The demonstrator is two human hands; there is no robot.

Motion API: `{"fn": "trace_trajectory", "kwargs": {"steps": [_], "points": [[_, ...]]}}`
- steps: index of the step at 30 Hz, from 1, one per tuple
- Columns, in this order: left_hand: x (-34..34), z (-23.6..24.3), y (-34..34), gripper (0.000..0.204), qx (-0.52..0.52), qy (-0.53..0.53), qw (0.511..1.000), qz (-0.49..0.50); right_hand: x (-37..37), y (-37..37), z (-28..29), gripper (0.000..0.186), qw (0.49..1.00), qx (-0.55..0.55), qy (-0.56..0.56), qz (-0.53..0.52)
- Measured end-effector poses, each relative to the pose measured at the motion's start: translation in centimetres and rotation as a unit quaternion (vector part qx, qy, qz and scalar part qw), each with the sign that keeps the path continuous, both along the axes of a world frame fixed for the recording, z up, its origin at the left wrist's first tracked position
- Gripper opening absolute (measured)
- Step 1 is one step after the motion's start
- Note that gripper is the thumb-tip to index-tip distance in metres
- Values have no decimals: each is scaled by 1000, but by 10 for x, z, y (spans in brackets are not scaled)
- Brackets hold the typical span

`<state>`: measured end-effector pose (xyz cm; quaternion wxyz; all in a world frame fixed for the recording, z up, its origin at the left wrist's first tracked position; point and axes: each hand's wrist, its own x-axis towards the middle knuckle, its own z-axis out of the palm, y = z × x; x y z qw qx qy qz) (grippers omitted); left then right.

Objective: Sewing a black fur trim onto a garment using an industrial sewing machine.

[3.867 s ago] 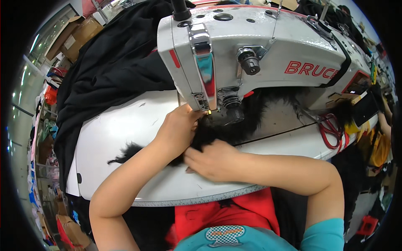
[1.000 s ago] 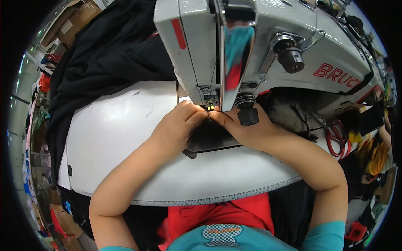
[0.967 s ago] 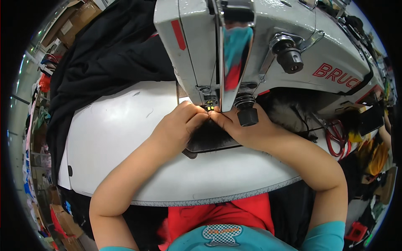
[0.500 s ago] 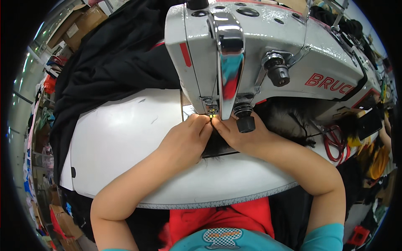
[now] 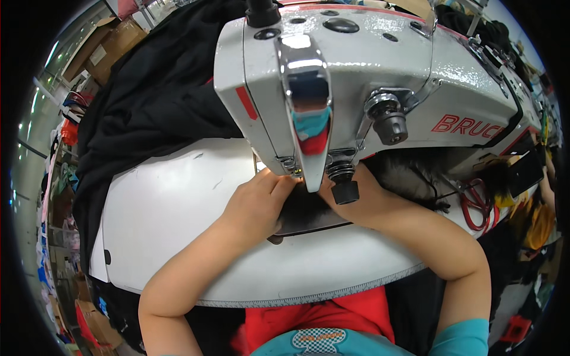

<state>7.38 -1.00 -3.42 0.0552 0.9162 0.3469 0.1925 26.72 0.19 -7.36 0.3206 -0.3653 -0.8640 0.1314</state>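
My left hand is beside the needle area of a white sewing machine, its fingertips pinched together at the edge of a piece of black furry fabric. To the right, my right hand rests over the same fabric. Its fingers are largely hidden behind the machine's chrome lever and the lower black tension knob. Some of the dark fabric shows between my hands, while the spot under the needle is mostly covered by fingertips and machine parts.
The white machine table has a measuring tape along its curved front edge. Black cloth is heaped at the far left. Red-handled scissors lie at right, near more dark fur under the machine arm.
The view has shifted, so the machine's head sits lower and further left. My right fingertips have drawn away from my left ones, and more dark fabric shows between the hands.
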Motion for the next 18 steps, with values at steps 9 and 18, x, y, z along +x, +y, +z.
{"fn": "trace_trajectory", "kwargs": {"steps": [9, 18], "points": [[2, 30, 2, 32, -153, 44, 987, 35, 3, 2, 4, 17, 996, -40, -55, -60], [-2, -16, 5, 33, 31, -67, 997, 34, -1, 0, 12, 38, 985, -145, -74, -51]]}}
